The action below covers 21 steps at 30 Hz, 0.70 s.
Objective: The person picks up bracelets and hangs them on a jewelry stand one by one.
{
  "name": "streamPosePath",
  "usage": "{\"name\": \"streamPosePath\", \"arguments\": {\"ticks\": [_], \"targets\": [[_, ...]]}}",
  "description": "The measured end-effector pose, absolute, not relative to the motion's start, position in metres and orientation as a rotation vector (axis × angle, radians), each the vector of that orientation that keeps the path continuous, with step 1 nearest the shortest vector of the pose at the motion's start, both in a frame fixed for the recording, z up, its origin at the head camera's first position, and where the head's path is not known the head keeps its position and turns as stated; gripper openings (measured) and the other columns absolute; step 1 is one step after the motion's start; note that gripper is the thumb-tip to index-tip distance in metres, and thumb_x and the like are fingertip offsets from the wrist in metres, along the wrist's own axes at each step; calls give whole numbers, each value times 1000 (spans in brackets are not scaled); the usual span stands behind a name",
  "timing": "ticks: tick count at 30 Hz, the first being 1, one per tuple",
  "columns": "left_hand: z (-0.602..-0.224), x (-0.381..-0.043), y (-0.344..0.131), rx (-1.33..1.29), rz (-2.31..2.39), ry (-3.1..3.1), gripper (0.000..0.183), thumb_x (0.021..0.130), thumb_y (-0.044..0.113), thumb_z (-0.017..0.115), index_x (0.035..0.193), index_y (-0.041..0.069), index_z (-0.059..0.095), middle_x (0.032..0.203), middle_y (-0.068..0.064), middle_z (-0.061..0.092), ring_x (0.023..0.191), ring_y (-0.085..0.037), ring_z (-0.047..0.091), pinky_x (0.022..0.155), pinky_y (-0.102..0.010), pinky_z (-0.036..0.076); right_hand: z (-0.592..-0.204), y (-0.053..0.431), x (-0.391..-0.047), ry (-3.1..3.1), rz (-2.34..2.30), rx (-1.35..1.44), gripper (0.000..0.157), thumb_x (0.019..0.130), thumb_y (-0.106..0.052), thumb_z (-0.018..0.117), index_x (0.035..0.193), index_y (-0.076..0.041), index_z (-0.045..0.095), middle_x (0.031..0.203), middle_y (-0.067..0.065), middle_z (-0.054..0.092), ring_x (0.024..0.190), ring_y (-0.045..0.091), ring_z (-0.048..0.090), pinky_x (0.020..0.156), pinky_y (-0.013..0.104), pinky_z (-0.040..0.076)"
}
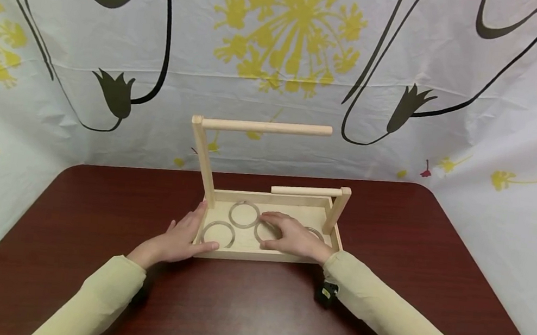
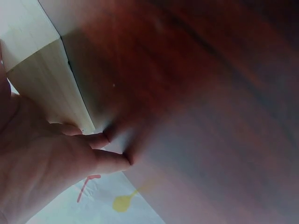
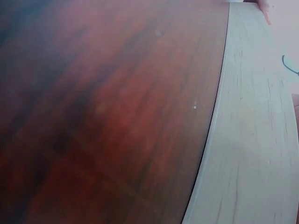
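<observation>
A shallow wooden tray (image 1: 239,255) holds several thin metal rings; one ring (image 1: 230,213) lies near its middle and another ring (image 1: 219,222) at the front left. My left hand (image 1: 184,240) rests at the tray's left end, thumb over the front wall and fingers extended along the side. In the left wrist view, those fingers reach past the wooden side onto the table. Over a third ring (image 1: 255,233), my right hand (image 1: 290,236) spreads thumb and fingers apart; whether it touches the ring is unclear. Part of a ring (image 1: 316,231) shows behind that hand.
A tall post (image 1: 203,160) on the tray's left carries a long horizontal dowel (image 1: 268,127). At the right, a short post (image 1: 337,212) bears a lower dowel (image 1: 305,191) pointing left. Beneath is a dark red table (image 1: 253,308), with a flower-printed sheet (image 1: 276,97) behind it.
</observation>
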<state>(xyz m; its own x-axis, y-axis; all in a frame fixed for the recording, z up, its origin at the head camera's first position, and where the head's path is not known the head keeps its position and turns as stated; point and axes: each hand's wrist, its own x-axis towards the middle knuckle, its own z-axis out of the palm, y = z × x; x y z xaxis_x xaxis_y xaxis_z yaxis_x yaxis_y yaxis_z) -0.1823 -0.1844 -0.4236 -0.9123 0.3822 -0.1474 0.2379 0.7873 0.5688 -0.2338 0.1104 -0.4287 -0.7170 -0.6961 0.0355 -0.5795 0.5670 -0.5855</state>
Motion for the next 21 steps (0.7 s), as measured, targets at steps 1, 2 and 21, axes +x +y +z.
{"name": "streamPosePath", "arguments": {"ticks": [1, 2, 21], "targets": [[-424, -182, -184, 480, 815, 2724, 103, 93, 53, 57, 152, -4, -5, 158, -23, 3, 140, -48, 12, 102, -72, 11, -429, 110, -234, 2604, -853, -1068, 66, 82, -23, 77, 138, 0, 51, 142, 17, 47, 132, 33, 40, 108, 44, 30], [-423, -182, -184, 480, 817, 2724, 103, 93, 53, 57, 152, -4, -5, 158, -23, 3, 140, -48, 13, 102, -72, 11, -429, 110, -235, 2607, -846, -1069, 66, 82, -22, 78, 138, 0, 51, 141, 17, 47, 132, 33, 41, 108, 44, 30], [-422, -181, -184, 484, 801, 2717, 102, 94, 53, 56, 152, -4, -5, 158, -23, 2, 140, -48, 11, 102, -72, 10, -422, 100, -221, 2626, -1090, -1086, 61, 76, -22, 79, 131, -3, 60, 133, 13, 56, 126, 29, 48, 103, 43, 37]]}}
